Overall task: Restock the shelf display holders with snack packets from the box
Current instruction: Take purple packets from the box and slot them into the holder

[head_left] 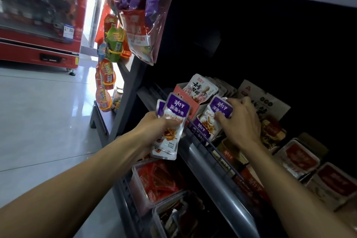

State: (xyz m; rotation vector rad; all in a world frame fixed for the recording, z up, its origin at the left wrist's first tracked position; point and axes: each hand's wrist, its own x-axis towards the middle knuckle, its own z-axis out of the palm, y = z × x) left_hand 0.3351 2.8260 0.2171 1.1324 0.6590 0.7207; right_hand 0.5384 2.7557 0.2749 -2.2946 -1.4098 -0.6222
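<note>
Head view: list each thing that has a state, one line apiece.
Left hand: grips a fanned bunch of purple-topped packets, clear of the shelf.
Right hand: pinches one purple-topped packet, standing in the purple display holder.
Pink display box: open-topped, holding upright white packets.
Clear tub: full of red packets.

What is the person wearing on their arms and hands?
Nothing shows: both forearms are bare up to the frame edge, with no sleeves in view. The left hand and right hand have no gloves, and I see no watch, rings or bracelets.
</note>
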